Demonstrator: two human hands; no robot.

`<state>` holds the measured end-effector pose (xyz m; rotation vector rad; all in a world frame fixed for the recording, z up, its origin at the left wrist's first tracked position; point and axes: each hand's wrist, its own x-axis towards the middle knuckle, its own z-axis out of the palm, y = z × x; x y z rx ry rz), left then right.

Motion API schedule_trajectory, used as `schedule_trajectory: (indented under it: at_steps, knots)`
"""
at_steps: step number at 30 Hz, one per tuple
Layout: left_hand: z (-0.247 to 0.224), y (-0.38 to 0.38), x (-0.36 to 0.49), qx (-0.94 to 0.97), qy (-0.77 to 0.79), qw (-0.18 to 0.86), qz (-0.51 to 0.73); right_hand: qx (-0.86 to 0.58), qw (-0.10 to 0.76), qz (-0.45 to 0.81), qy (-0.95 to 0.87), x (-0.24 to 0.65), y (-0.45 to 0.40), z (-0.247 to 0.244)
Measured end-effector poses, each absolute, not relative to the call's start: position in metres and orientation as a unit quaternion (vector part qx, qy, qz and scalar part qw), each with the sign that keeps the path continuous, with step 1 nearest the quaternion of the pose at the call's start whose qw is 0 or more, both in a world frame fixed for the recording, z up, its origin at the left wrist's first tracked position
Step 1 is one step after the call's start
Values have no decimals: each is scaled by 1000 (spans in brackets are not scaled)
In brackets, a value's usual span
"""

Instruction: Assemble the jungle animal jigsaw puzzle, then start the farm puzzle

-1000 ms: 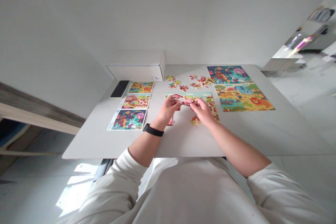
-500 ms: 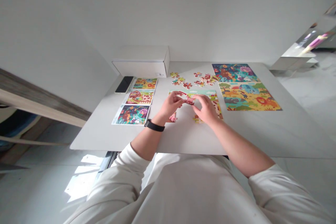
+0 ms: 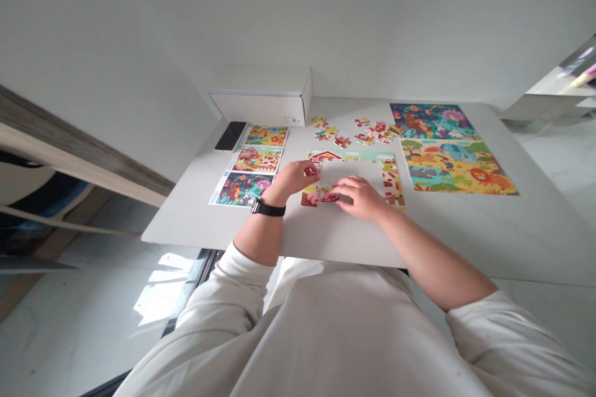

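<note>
A partly joined jigsaw puzzle (image 3: 393,185) with a farm picture lies before me, its pieces forming a border around bare tabletop. My left hand (image 3: 294,180) is at the border's left side, fingers curved with thumb and forefinger apart, over the edge pieces below the red barn. At the lower left, my right hand (image 3: 359,196) has its fingertips and thumb on a reddish-pink puzzle piece (image 3: 328,196), beside the pink corner section. The fingers partly cover that piece. Loose puzzle pieces (image 3: 342,142) lie in small groups beyond the border.
Small picture sheets (image 3: 257,159) lie left, near a black phone (image 3: 231,136). Behind them a white box (image 3: 261,102) stands against the wall. Two larger finished pictures (image 3: 459,164) lie on the right of the white table (image 3: 442,229).
My hands have parted and come down from above the puzzle: the left to its left side, the right with the pink piece to its lower left. The view has shifted slightly.
</note>
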<state>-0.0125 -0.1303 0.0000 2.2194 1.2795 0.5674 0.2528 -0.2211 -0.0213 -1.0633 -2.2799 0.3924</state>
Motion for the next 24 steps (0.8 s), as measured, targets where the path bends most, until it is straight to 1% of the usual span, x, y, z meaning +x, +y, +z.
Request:
schedule_trajectory:
  at_steps: [5, 12, 20, 24]
  knots:
    - [-3, -131, -15, 856, 427, 204, 209, -400, 267, 153, -863, 245, -225, -23]
    - [-9, -126, -16, 872, 375, 270, 162, -401, 249, 145, -870, 242, -227, -25]
    - [-12, -126, -14, 876, 366, 266, 166, -402, 229, 134, -876, 241, -228, -22]
    - [-14, -127, -13, 881, 359, 257, 168, -394, 232, 125, -880, 241, -229, -23]
